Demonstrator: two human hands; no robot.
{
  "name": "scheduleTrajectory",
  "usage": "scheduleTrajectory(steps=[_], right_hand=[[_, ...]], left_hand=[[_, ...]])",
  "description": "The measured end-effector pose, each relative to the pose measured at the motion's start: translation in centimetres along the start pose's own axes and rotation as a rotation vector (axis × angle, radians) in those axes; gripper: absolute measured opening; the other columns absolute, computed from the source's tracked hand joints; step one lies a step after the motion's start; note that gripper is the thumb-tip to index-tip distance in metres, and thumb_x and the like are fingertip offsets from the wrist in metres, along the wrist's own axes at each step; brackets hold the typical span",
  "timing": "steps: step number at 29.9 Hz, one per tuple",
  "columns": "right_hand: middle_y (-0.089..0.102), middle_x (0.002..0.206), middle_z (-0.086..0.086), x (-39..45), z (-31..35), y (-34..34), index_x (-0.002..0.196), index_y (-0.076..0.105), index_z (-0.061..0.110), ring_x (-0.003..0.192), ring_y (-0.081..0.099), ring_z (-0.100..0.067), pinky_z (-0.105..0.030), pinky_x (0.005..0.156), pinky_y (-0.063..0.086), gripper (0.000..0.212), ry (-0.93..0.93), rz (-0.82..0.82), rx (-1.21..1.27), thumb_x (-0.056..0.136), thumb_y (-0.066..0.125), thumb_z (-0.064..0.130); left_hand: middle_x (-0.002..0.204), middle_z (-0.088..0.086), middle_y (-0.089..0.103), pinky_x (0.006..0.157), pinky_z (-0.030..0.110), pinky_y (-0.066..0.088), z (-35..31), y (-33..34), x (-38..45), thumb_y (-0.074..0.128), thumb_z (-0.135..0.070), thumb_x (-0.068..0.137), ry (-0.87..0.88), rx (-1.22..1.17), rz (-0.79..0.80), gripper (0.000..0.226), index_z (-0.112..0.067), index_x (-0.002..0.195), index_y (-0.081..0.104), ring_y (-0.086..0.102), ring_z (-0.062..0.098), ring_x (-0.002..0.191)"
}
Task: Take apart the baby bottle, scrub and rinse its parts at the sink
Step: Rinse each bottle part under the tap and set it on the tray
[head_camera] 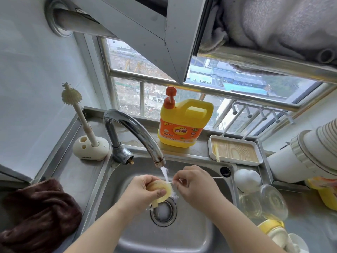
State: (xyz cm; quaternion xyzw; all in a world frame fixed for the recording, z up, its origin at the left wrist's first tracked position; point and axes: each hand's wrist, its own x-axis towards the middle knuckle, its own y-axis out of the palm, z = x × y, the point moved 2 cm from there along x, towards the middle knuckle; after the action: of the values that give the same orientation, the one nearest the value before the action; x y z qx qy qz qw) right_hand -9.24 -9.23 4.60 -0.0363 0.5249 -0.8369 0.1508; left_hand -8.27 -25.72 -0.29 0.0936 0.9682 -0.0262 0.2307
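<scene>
Low in the centre of the frame, over the drain of the sink [191,240], the left hand [145,190] is curling round a pale yellow bottle ring [160,190], thumb lying across its front and fingers wrapping behind. The right hand [196,185] is pinching a thin brush [176,182] between fingertips, with its tip reaching toward the ring's opening under the running water from the tap [135,132].

The ring is looking light, stiff and wet, so probably slippery; holding it by the outer rim, as now, is likely keeping the opening free. The brush is looking slender and bendy, and a grip near its working end should be steadying it.

At lower right, on the table [310,234], the glass bottle body [269,203] is lying on its side beside a white cap [248,178]; being glass, it is likely heavier and breakable. A yellow-and-white part at the bottom right edge is being cut off by the frame.

Farther up, a tray [235,152] is holding a straw [217,152], and the soap jug [184,123] is standing at the sill. At centre left a bottle brush [80,115] is standing in its holder.

The thin brush's bristles are blurring into the water, and whether a teat is sitting inside the ring is not clear.
</scene>
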Motion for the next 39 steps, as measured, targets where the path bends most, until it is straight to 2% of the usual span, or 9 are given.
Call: scheduleTrajectory(steps=[4,9,14,18,23,26,29,34,39], right_hand=[[0.047,0.072,0.017,0.1,-1.0,-0.4,0.095,0.07,0.024,0.085,0.046,-0.005,-0.021,0.071,0.035,0.018,0.049,0.051,0.056,0.09,0.054,0.032],[0.044,0.068,0.018,0.8,0.8,-0.1,0.092,0.07,0.024,0.081,0.042,-0.003,-0.02,0.067,0.033,0.016,-0.033,0.038,0.057,0.089,0.055,0.03],[0.048,0.071,0.017,0.3,-1.1,-0.8,0.09,0.07,0.024,0.083,0.045,-0.004,-0.02,0.071,0.034,0.015,0.048,0.052,0.063,0.089,0.056,0.03],[0.052,0.074,0.015,0.3,-1.6,-1.2,0.088,0.069,0.027,0.085,0.046,-0.004,-0.021,0.073,0.037,0.014,0.073,0.079,0.028,0.088,0.056,0.031],[0.057,0.078,0.014,0.2,-1.6,-1.5,0.088,0.069,0.026,0.084,0.048,-0.004,-0.023,0.075,0.042,0.015,0.102,0.062,0.043,0.089,0.055,0.031],[0.059,0.076,0.014,0.0,-1.0,-1.2,0.089,0.069,0.025,0.078,0.053,-0.007,-0.023,0.07,0.044,0.015,0.155,0.006,0.073,0.088,0.055,0.031],[0.056,0.07,0.013,0.0,-0.8,-0.4,0.087,0.069,0.024,0.072,0.052,-0.008,-0.023,0.065,0.041,0.014,0.217,-0.007,0.123,0.088,0.056,0.029],[0.06,0.065,0.012,-0.2,-1.0,0.5,0.077,0.069,0.025,0.07,0.06,-0.01,-0.028,0.068,0.051,0.011,0.293,0.05,0.272,0.085,0.061,0.027],[0.062,0.063,0.01,-0.2,-0.8,0.6,0.072,0.066,0.029,0.069,0.061,-0.011,-0.028,0.067,0.051,0.014,0.304,0.079,0.278,0.085,0.062,0.027]], left_hand=[[0.073,0.005,0.07,0.055,0.022,0.05,-0.1,-0.3,0.0,0.077,0.0,0.071,0.002,-0.031,0.039,0.023,-0.002,0.092,0.067,0.064,0.012,0.063],[0.065,0.005,0.067,0.051,0.026,0.05,-0.1,0.4,0.0,0.078,-0.001,0.07,-0.023,-0.044,0.069,0.02,-0.001,0.086,0.067,0.062,0.014,0.057],[0.067,0.007,0.067,0.052,0.023,0.048,-0.4,-0.4,0.3,0.088,-0.014,0.059,-0.003,-0.075,0.048,0.037,0.001,0.087,0.068,0.061,0.014,0.057],[0.063,0.006,0.065,0.045,0.018,0.045,-0.4,0.1,0.4,0.077,0.006,0.069,0.005,-0.125,0.008,0.02,0.004,0.087,0.067,0.058,0.008,0.05],[0.073,0.003,0.066,0.056,0.014,0.044,-0.8,0.2,0.7,0.083,-0.013,0.056,0.071,-0.046,-0.041,0.029,-0.007,0.082,0.07,0.059,0.005,0.06],[0.062,-0.003,0.065,0.052,0.014,0.043,-0.6,0.3,0.8,0.083,-0.004,0.063,0.06,-0.081,-0.04,0.024,-0.003,0.082,0.069,0.056,0.005,0.055],[0.06,-0.003,0.066,0.05,0.014,0.043,-0.3,0.5,0.6,0.077,0.003,0.071,0.059,-0.071,-0.046,0.013,-0.001,0.082,0.07,0.057,0.004,0.053],[0.07,0.004,0.07,0.053,0.015,0.046,-0.1,0.1,0.2,0.08,-0.001,0.07,0.052,-0.088,-0.068,0.017,-0.001,0.084,0.071,0.06,0.007,0.059],[0.065,-0.004,0.068,0.056,0.015,0.045,-0.6,0.1,0.3,0.08,-0.005,0.071,0.095,-0.053,-0.047,0.014,-0.005,0.082,0.071,0.058,0.004,0.059]])
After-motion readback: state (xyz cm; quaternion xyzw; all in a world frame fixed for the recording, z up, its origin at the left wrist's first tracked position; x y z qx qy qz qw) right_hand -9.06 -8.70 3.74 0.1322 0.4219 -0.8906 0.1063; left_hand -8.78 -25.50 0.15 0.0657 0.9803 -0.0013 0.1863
